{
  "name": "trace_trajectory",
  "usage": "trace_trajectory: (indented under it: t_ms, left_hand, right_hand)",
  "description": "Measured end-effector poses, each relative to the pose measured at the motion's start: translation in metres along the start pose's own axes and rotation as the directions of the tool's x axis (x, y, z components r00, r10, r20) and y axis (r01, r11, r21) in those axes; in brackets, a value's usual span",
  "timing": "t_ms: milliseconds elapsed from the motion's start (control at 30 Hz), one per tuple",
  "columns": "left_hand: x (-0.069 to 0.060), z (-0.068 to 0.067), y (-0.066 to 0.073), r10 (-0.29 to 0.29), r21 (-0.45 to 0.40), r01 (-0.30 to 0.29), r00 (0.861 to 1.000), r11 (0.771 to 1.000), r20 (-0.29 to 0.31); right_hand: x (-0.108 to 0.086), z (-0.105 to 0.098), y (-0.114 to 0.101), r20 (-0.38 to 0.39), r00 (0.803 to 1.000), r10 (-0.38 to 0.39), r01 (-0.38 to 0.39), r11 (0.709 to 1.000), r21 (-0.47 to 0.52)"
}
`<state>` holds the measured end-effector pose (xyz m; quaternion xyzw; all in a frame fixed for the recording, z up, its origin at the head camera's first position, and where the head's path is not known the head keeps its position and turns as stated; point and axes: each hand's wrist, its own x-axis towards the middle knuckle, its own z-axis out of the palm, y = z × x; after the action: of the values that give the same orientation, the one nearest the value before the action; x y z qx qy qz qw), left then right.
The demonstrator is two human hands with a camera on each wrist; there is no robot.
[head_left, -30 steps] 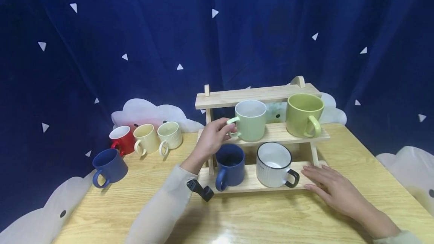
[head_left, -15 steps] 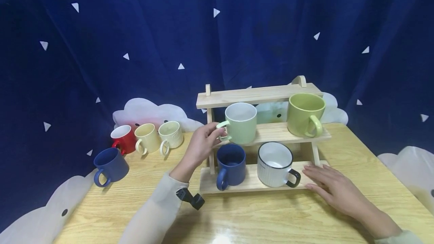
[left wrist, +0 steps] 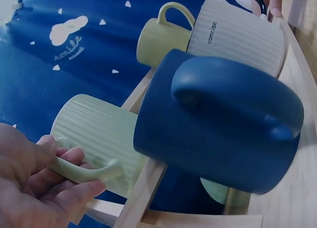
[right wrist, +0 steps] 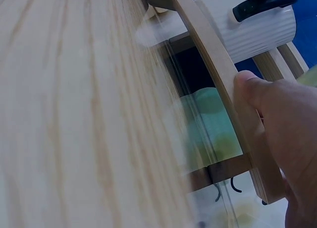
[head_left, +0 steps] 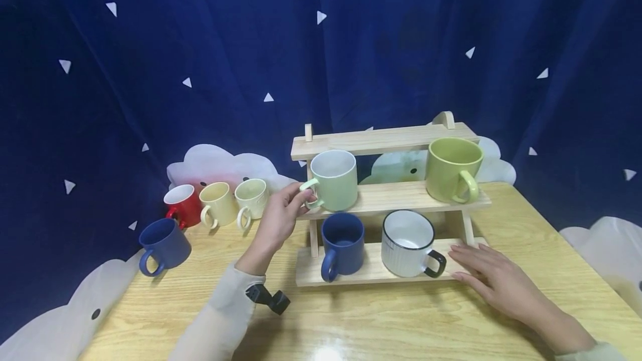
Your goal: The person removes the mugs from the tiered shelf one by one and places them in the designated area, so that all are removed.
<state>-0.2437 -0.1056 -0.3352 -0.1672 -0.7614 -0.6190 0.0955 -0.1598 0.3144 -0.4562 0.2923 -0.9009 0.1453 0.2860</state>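
Observation:
My left hand [head_left: 281, 216] pinches the handle of a pale green ribbed mug [head_left: 335, 181] at the left end of the middle shelf of a wooden rack [head_left: 391, 198]. In the left wrist view the thumb and fingers close round that mug's handle [left wrist: 84, 173]. On the bottom shelf, below it, stand a dark blue mug [head_left: 343, 245] and a white mug [head_left: 407, 244] with a black rim and handle. My right hand [head_left: 496, 280] rests on the right end of the bottom shelf; the right wrist view shows its thumb [right wrist: 252, 86] against the board's edge.
An olive green mug [head_left: 451, 169] stands at the middle shelf's right end. Left on the table [head_left: 391, 322] are a red mug [head_left: 184, 208], a yellow mug [head_left: 218, 206], a cream mug [head_left: 252, 199] and another blue mug [head_left: 165, 244]. A blue curtain [head_left: 241, 43] hangs behind.
The left hand has moved left along the middle shelf with the pale green mug, from near the shelf's middle to its left end. The right hand has stayed on the bottom shelf.

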Motion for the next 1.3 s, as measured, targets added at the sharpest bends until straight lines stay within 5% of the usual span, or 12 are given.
trace_trajectory:
  t_ms: [467,1300]
  left_hand:
    - [-0.001,-0.009,0.003,0.029,0.010,-0.029,0.999,1.000,-0.019]
    - [-0.029,-0.059,0.001,-0.003,0.041,0.008,0.990,0.999,-0.139]
  right_hand:
    - [0.000,0.002,0.004,-0.004,1.000,-0.007,0.007,1.000,0.011]
    - [-0.001,0.002,0.002,-0.003,1.000,-0.005,0.005,1.000,0.011]
